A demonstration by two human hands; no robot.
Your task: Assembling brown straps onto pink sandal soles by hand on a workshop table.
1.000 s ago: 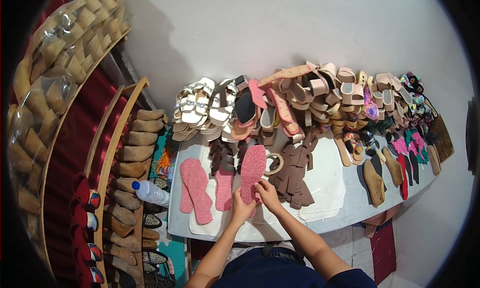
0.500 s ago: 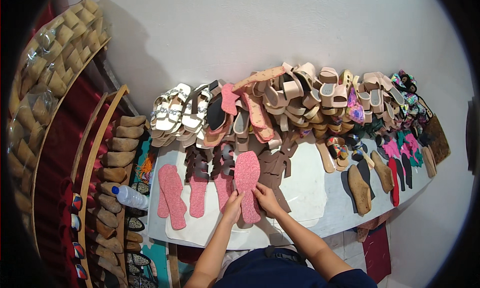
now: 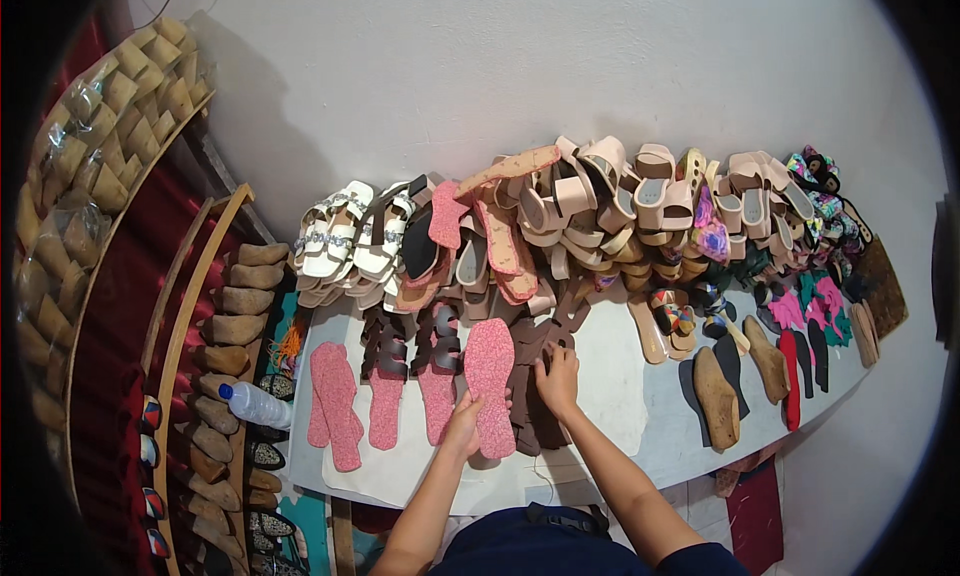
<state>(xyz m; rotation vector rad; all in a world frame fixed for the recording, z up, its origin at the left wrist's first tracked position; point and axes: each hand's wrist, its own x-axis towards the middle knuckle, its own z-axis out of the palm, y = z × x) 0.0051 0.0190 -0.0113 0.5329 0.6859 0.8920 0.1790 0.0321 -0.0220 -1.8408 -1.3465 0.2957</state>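
Note:
A pink speckled insole [image 3: 490,384] lies flat on the white table [image 3: 620,396] in front of me. My left hand [image 3: 463,423] grips its near left edge. My right hand [image 3: 557,378] rests just to its right, fingers spread on a pile of dark brown cut sole pieces [image 3: 535,416]. To the left lie more pink insoles [image 3: 334,401], two of them under dark brown sandal straps [image 3: 412,348].
Against the wall stands a long heap of sandals: white ones [image 3: 345,241] at left, beige ones [image 3: 640,196] in the middle, colourful ones [image 3: 820,206] at right. Tan shoe lasts [image 3: 715,396] and pink cutouts [image 3: 820,301] lie right. A rack of lasts [image 3: 230,326] and a plastic bottle [image 3: 255,404] stand left.
The insole, held raised a second ago, now lies flat on the table. My right hand has left it and moved right onto the brown pieces. The view shifted.

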